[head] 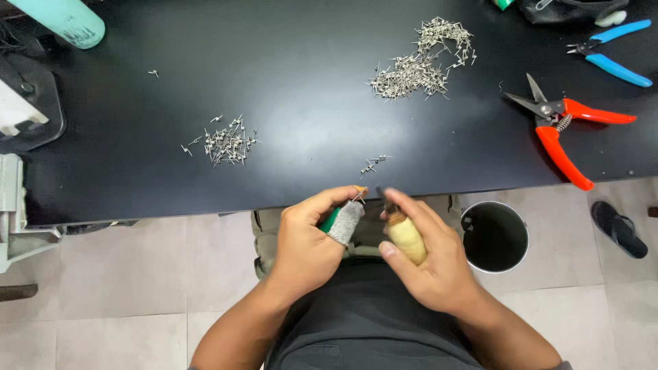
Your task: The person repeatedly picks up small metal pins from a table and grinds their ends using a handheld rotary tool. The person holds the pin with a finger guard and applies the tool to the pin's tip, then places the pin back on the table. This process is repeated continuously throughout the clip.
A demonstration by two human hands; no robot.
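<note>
— Left hand (pixel 305 243) closed, thumb wearing a grey guard (pixel 345 223), pinching a tiny metal pin (pixel 358 196) at the fingertips; something green shows in the palm, can't tell what. Right hand (pixel 428 264) wrapped round a tool with a yellowish wooden handle (pixel 406 238), its tip blurred just beside the pin.

— Why hold it off the table, over the lap?

— My guess: the piece is so small that both hands need to brace against each other. The guard looks meant to shield the thumb from the tool's tip.

— And past the hands?

— Round dark bin (pixel 495 236) on the tiled floor, near the right wrist, probably for scraps. Then the black table (pixel 288 82). A few loose pins (pixel 373 163) lie nearest the edge, straight ahead of the hands, within easy reach.

— Other heaps?

— Two. A small pile (pixel 226 144) to the left, a larger sprawling one (pixel 421 58) farther back on the right, well apart, perhaps sorted that way.

— Tools?

— Red-handled snips (pixel 565 130) at the right edge, blue-handled cutters (pixel 613 51) beyond them, both lying untouched. A pale green cylinder (pixel 65 20) sits at the far left corner. A dark sandal (pixel 619 228) lies on the floor, far right.
</note>
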